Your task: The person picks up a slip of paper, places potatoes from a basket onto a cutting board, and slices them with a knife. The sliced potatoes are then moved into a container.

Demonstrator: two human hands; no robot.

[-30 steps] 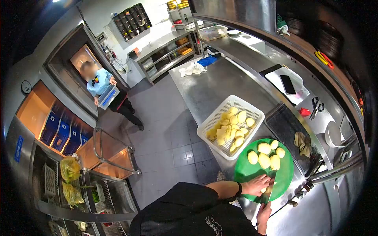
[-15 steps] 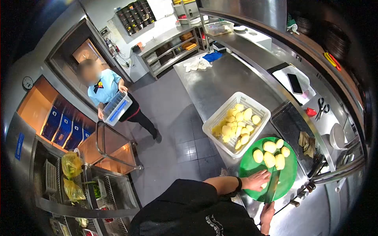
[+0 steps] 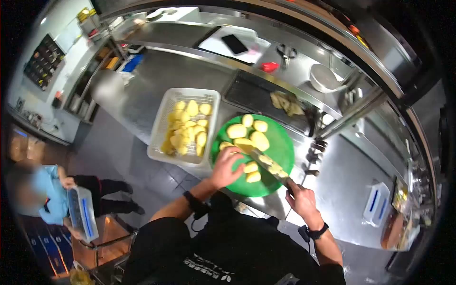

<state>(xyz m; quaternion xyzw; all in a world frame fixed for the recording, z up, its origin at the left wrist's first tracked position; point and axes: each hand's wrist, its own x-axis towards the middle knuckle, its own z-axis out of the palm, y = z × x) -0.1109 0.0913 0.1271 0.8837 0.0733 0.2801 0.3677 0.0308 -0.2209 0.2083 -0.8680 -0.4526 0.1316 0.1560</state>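
on the green cutting board (image 3: 275, 142) my left hand (image 3: 227, 167), fingers curled down, pins a peeled potato (image 3: 233, 148); my right hand (image 3: 300, 198), fingers wrapped tight, grips the knife (image 3: 269, 165). cut pieces (image 3: 251, 172) lie beside the blade, whole potatoes (image 3: 251, 134) behind it, many more in the white basket (image 3: 164, 151) beside the board. compared with half a second ago, the blade now lies across the board's middle, not its near edge.

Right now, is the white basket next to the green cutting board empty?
No, the white basket holds many peeled yellow potato pieces, beside the green cutting board.
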